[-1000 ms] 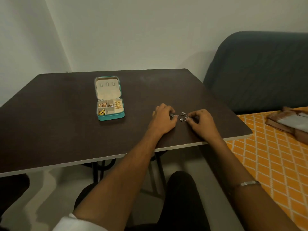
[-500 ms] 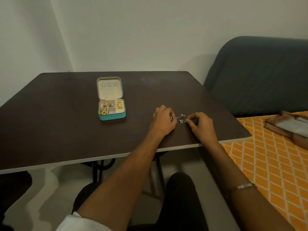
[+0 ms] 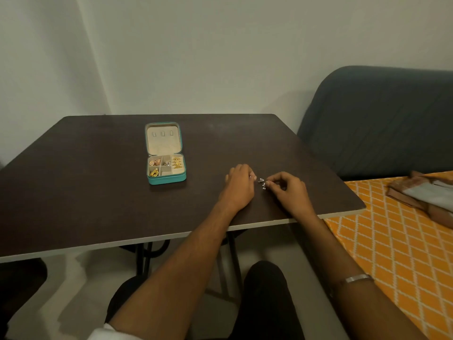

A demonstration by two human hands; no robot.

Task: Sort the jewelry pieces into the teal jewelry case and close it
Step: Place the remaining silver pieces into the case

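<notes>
dark matte table (image 3: 98,192), grey sofa (image 3: 380,119) and orange lattice cloth (image 3: 392,253) to the right. open teal case (image 3: 165,153) well left of hands. small silver earrings (image 3: 262,182) pinched between right hand (image 3: 286,192) fingers; left hand (image 3: 239,185) fingers curled, grip hidden.

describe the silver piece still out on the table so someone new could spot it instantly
Start at the dark table and go right from the open teal jewelry case to where the two hands meet near the front edge. Between the left hand and right hand sits a small silver jewelry piece, pinched by the right fingertips. It is the only jewelry outside the case.
</notes>
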